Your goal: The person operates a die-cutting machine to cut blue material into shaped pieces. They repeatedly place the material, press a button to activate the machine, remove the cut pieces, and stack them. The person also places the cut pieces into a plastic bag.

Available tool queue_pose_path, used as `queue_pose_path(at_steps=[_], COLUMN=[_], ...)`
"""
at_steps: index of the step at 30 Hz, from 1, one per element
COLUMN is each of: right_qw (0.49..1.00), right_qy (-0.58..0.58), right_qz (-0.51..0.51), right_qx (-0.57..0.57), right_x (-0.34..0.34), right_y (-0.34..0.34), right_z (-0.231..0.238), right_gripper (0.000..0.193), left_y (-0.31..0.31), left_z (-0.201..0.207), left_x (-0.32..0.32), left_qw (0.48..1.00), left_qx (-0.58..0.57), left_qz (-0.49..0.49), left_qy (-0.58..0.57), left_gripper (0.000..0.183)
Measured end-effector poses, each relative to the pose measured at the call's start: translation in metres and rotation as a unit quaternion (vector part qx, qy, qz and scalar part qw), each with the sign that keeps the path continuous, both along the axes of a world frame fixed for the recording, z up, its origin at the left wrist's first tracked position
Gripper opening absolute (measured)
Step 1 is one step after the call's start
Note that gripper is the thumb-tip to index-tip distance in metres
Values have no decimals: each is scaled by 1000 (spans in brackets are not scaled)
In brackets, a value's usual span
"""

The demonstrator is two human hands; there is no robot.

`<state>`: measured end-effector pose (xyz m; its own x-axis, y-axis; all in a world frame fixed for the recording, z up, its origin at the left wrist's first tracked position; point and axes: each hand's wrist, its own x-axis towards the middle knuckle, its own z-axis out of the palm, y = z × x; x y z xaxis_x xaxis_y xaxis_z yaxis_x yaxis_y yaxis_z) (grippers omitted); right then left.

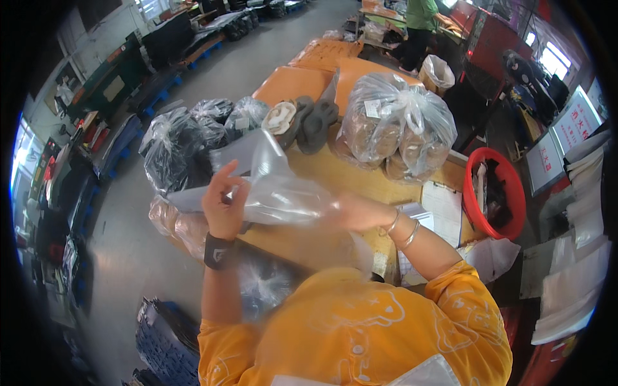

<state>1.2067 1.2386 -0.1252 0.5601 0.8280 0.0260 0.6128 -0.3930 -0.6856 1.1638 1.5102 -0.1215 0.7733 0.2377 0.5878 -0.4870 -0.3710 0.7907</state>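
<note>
A clear plastic bag (283, 193) stretches between my two hands above the wooden table (322, 167). My left hand (226, 201), with a black band at the wrist, is closed at the bag's left side, fingers curled against the film. At the opposite end my right hand (351, 212), slightly blurred, pinches the plastic; bangles circle that wrist. Beyond the bag lie grey soles (314, 125) and a pale, rounded piece (280, 118) beside them. A large tied bag of brown, shoe-like pieces (399, 128) stands at the table's far right.
Bags of dark items (174, 148) crowd the table's left edge. On the right are papers (443, 209) and a red bucket (494, 193). Orange sheets (290, 87) lie farther back. A person in green (421, 22) stands at the far end.
</note>
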Motion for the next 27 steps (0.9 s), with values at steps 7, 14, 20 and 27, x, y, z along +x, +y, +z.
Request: queue_pose_path(at_steps=[7, 14, 20, 27], right_qw=[995, 960, 939, 935], right_qy=[53, 139, 146, 197], right_qz=[-73, -198, -253, -214], right_qx=[52, 143, 183, 201], right_x=[16, 1, -19, -39], right_y=[-20, -17, -9, 14], right_z=[2, -55, -86, -114], right_gripper=[22, 22, 29, 22], left_y=[-21, -36, -97, -94], left_z=[22, -4, -99, -157], left_x=[21, 31, -29, -30], left_qw=[982, 932, 968, 913], left_qx=[186, 314, -10, -247], left_qz=[-21, 151, -59, -192], left_qy=[7, -101, 243, 260], left_gripper=[25, 39, 14, 14])
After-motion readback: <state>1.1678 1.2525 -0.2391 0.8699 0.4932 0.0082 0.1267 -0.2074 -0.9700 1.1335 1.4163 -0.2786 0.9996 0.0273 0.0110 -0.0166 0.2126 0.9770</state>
